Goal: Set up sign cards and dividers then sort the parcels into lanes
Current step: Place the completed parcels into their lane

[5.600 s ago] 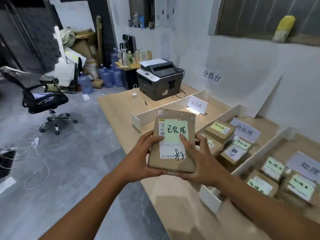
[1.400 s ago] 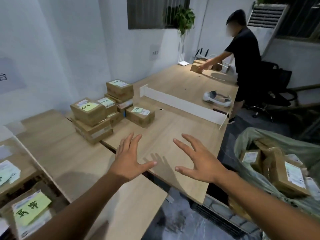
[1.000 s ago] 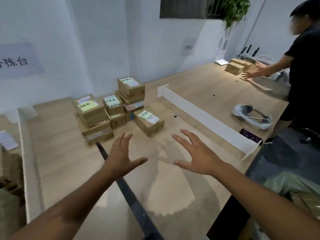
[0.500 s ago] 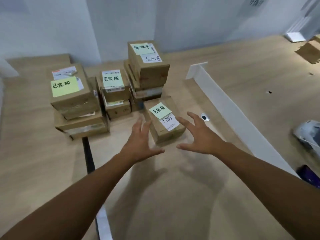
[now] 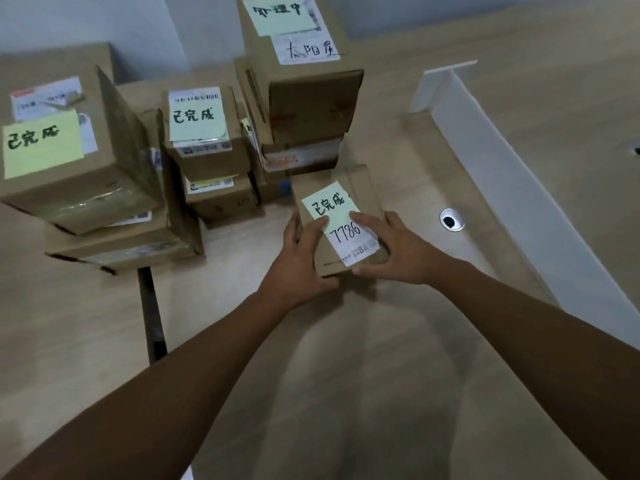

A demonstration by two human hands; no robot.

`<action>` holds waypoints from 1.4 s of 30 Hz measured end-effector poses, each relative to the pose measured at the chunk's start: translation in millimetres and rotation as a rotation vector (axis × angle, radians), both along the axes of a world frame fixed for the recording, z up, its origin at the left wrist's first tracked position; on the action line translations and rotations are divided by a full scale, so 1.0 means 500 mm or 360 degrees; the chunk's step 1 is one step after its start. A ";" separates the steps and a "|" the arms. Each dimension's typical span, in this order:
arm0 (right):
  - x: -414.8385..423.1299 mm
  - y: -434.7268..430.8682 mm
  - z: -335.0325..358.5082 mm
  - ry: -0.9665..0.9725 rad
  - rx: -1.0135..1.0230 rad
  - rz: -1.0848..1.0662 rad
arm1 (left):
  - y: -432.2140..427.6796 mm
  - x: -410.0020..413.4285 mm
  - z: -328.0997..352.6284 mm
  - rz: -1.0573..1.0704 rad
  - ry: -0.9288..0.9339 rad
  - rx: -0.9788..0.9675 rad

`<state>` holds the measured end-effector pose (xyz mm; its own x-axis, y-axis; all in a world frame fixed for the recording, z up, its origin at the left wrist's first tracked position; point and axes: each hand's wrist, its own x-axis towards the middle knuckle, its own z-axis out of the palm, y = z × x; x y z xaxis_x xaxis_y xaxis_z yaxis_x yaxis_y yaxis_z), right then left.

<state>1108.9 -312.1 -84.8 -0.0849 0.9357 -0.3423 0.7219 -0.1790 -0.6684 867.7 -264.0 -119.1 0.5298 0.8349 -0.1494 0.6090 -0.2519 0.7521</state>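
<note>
Cardboard parcel (image 5: 341, 220) marked 7786 sits nearest me; I clasp it with left hand (image 5: 299, 263) and right hand (image 5: 398, 252), ready for lifting.

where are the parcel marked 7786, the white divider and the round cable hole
parcel marked 7786 (image 5: 332, 206), head view, on its green note
white divider (image 5: 519, 202), head view, on its side face
cable hole (image 5: 450, 221), head view, on its dark opening
</note>
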 end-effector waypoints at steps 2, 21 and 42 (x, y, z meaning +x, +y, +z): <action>-0.010 -0.030 0.022 -0.0066 0.0023 0.0017 | -0.012 -0.008 0.028 -0.0059 0.0004 -0.0028; -0.439 -0.561 0.484 -0.0323 0.0757 0.0136 | -0.525 -0.462 0.500 -0.0116 -0.0265 0.0604; -1.565 -0.778 0.645 -0.0087 0.1043 0.1140 | -1.068 -1.584 0.658 0.0868 -0.0050 0.0883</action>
